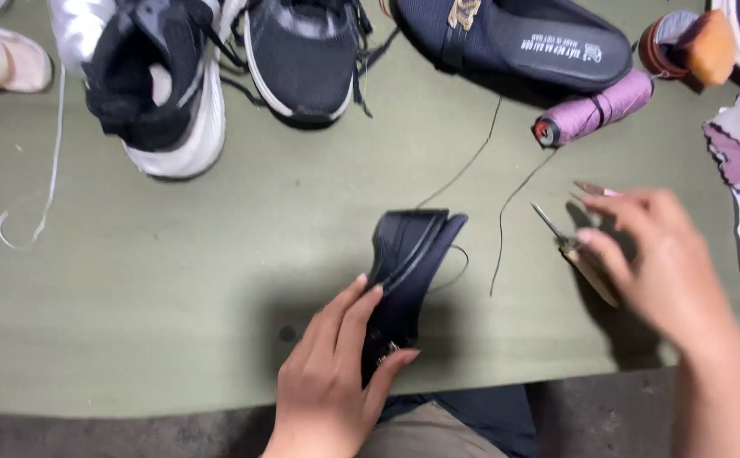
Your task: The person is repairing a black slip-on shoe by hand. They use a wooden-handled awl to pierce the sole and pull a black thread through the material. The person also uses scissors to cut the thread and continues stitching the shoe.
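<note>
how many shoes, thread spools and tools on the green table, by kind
Shoes: 6, among them the dark shoe in the left hand
Thread spools: 2, purple and orange-brown
Awl-like tools: 1, at the right hand
Total: 9

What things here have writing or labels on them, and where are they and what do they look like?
Insole print: small white lettering with a little emblem, inside the dark navy slip-on shoe at top centre-right.
Gold badge: a tan patch on that shoe's upper, at the top edge.
No packages, signs or screens are in view.
</note>
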